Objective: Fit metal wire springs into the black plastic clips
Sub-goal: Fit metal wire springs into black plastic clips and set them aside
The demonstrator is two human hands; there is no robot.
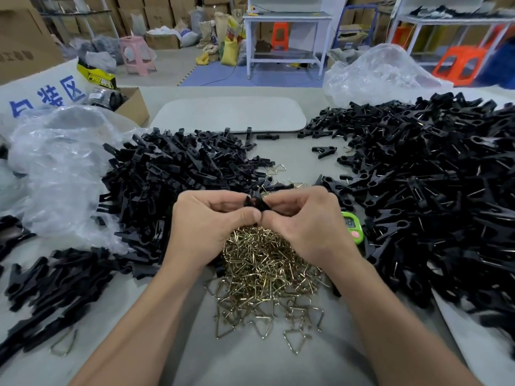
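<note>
Our left hand [206, 221] and right hand [309, 221] pinch a small black plastic clip [255, 203]; we judge it light, stiff, best held endwise.

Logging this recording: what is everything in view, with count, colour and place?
Loose black plastic clip parts: one heap, black, left of centre
Black plastic clips with wire showing: one heap, black, right side
Metal wire springs: one heap, brass-coloured, near centre
Clear plastic bags: two, clear, far left and back right
Small green timer: one, green, between springs and right heap
Flat grey board: one, grey, back centre
Open cardboard box: one, brown, back left
Single black plastic clip: one, black, above the springs
Left hand: one, bare, pinches that clip
Right hand: one, bare, pinches it too
</note>
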